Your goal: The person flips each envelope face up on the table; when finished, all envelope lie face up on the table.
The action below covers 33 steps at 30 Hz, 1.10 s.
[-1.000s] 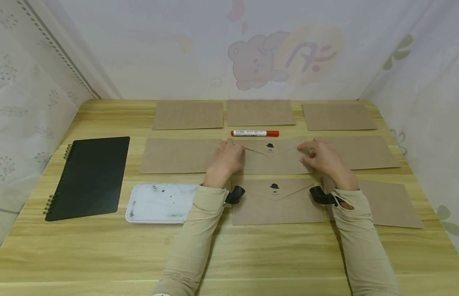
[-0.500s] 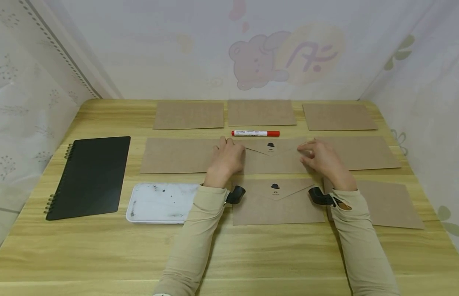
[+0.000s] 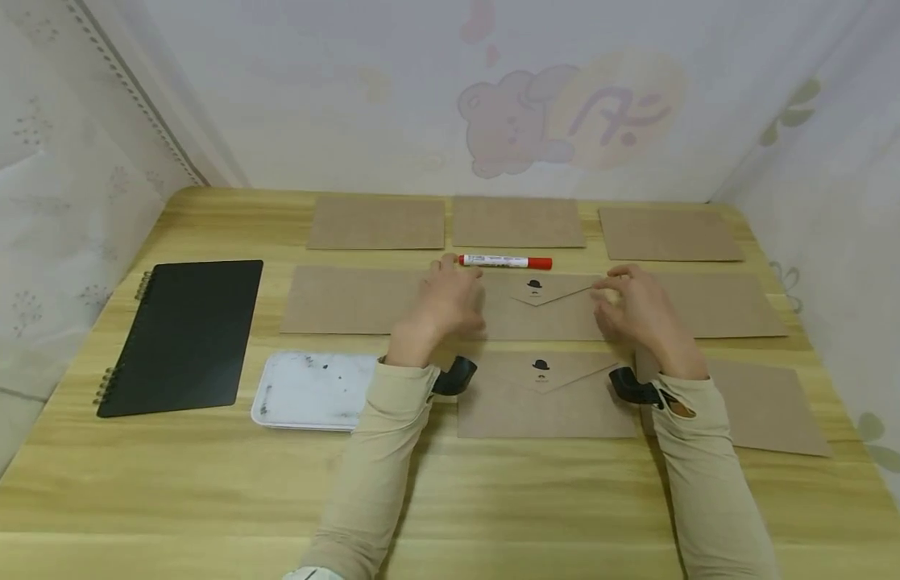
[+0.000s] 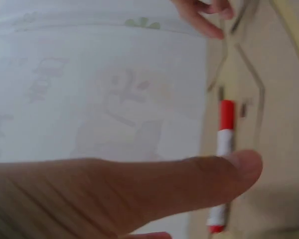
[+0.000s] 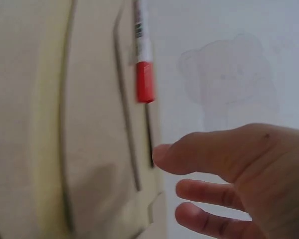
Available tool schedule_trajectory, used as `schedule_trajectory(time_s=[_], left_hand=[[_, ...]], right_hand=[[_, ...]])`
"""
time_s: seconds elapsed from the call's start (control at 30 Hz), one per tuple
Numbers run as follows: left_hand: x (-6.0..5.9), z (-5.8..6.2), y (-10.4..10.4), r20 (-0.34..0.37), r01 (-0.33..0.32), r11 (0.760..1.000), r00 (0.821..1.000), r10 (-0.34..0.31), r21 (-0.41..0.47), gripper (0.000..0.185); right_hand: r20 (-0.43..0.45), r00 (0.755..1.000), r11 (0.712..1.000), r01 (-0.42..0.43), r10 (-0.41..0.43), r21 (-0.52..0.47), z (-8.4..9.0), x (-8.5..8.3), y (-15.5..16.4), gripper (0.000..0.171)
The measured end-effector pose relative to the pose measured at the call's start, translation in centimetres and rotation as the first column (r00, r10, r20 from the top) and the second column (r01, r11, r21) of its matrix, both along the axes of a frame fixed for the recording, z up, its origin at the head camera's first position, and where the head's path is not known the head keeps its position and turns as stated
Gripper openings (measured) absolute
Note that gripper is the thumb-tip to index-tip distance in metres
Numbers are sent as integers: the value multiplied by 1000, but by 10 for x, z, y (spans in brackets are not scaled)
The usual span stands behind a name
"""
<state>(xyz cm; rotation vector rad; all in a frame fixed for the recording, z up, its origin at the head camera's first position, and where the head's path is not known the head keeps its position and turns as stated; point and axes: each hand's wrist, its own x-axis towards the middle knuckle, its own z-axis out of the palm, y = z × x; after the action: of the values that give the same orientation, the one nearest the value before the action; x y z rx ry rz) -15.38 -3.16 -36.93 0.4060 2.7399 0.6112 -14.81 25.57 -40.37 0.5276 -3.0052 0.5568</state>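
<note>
A brown kraft envelope [image 3: 540, 324], its pointed flap printed with a black hat and moustache, lies flat in the middle row between my hands. My left hand [image 3: 444, 302] is over its left end, fingers loosely spread. In the left wrist view the thumb [image 4: 209, 178] is straight, with nothing against it. My right hand [image 3: 638, 310] is at the envelope's right end; the right wrist view shows its fingers [image 5: 209, 194] apart and holding nothing. Just behind the envelope lies a white marker [image 3: 496, 261] with a red cap. A second hat-printed envelope [image 3: 547, 417] lies in front.
Plain brown envelopes flank the middle one, left [image 3: 341, 300] and right [image 3: 725, 306]. Several more lie along the back, one [image 3: 518, 221] behind the marker, and another [image 3: 772, 407] at front right. A black spiral notebook [image 3: 184, 338] and a white smudged case [image 3: 312, 391] are at left.
My left hand has lifted off the middle envelope, its thumb and fingers spreading. The right fingers have loosened at the right end and shifted slightly right. The head view has tilted a little.
</note>
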Motion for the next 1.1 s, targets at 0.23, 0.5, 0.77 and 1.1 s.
schedule_trajectory(time_s=[0.23,0.5,0.77,1.1], left_hand=[[12,19,-81,-54,-52,995,997,57,87,67],[21,16,-181,29,-133,991,991,133,0,67],[12,-4,-210,72,-79,997,994,80,-16,75],[-2,-21,-200,95,70,991,992,-81,115,96]], right_hand=[[58,996,997,-60,63,-45,14,2,-16,30],[141,976,985,-158,167,-74,39,7,-50,35],[257,931,965,-239,260,-109,56,9,-114,42],[328,927,957,-245,184,156,33,-9,-171,52]])
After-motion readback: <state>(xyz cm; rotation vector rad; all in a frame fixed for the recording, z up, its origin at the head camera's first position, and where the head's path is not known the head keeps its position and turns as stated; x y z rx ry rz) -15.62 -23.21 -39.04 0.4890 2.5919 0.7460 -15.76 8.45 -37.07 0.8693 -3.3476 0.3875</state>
